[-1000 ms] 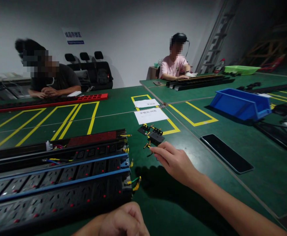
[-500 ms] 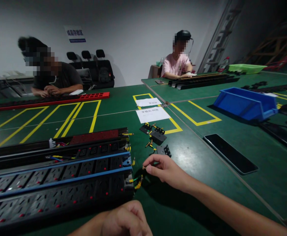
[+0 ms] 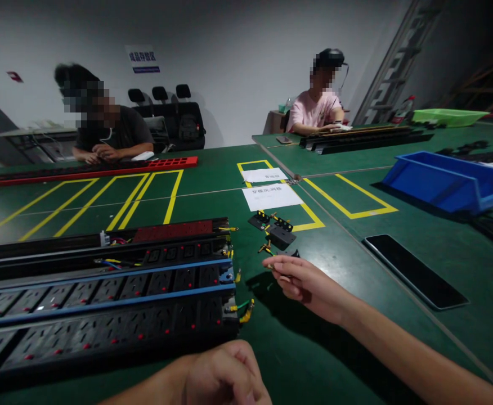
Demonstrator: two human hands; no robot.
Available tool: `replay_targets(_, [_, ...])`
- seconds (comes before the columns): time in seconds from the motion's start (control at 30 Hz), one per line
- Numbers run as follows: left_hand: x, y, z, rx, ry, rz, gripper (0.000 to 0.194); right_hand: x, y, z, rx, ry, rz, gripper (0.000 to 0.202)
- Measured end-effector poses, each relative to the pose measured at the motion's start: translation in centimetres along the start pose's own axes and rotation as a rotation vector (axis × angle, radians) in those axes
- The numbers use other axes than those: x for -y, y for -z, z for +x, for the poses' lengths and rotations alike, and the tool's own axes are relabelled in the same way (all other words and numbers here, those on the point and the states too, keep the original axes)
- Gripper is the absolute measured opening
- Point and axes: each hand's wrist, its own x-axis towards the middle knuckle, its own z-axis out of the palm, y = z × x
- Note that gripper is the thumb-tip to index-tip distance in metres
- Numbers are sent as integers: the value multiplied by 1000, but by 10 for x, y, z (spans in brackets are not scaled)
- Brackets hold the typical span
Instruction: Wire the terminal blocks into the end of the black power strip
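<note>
My right hand [image 3: 305, 281] is closed in a pinch above the green table, with a small brass-coloured piece [image 3: 270, 266] at its fingertips. Just beyond it lie black metal brackets [image 3: 281, 237] and a few small brass-coloured parts [image 3: 265, 247]; the nearest bracket is partly hidden by the hand. Low in the view, my left hand [image 3: 227, 374] is curled closed, and whatever it may hold is hidden. To its upper left, several power strips [image 3: 115, 287] lie side by side. Yellow-sleeved wire ends [image 3: 246, 312] stick out of their right ends.
A smartphone [image 3: 415, 271] lies to the right, with a blue bin [image 3: 444, 183] behind it. White paper sheets [image 3: 272, 197] lie beyond the brackets. Two people [image 3: 120, 132] sit across the table, one behind a red strip [image 3: 174, 162], the other behind black rails [image 3: 356, 140].
My right hand has moved away from the strip ends and up towards the brackets, still pinching. My left hand stays low and curled. The view has turned slightly left.
</note>
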Motion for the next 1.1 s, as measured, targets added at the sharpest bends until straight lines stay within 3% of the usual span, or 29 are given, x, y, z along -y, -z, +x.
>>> replay_targets(0.5, [-5, 0, 2, 116, 39, -23, 25, -1, 11, 6, -6, -17, 97, 24])
replay_targets(0.8, [-5, -5, 0, 64, 46, -37, 24, -7, 17, 8, 7, -40, 164, 28])
replay_targets(1.1, [-9, -1, 2, 129, 94, -18, 26, -5, 14, 6, -4, -45, 182, 26])
